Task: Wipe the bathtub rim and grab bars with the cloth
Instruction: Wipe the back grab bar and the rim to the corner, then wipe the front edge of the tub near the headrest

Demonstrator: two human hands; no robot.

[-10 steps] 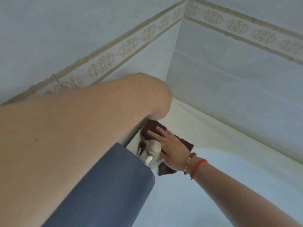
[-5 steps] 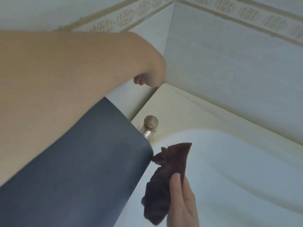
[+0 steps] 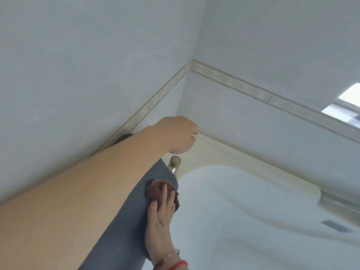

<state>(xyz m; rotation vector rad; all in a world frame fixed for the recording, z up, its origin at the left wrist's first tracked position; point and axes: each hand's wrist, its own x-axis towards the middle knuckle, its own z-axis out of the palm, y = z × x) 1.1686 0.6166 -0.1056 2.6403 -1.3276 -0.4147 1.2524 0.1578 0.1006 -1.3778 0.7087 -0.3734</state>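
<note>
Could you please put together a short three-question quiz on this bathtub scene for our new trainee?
1. True or false: the right hand presses the brown cloth with straight fingers.
2. What does the cloth lie on: A the grey bar, B the cream tub rim, C the wall tile?
3. Fill in: the left hand holds ____.

Key: 1 true; 2 A; 3 nothing that can be seen, as its fingers are hidden.

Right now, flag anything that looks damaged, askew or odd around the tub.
Nothing stands out. The right hand presses the brown cloth flat on the grey bar, the left hand is near the corner, and the rim looks intact, though blurred.
</note>
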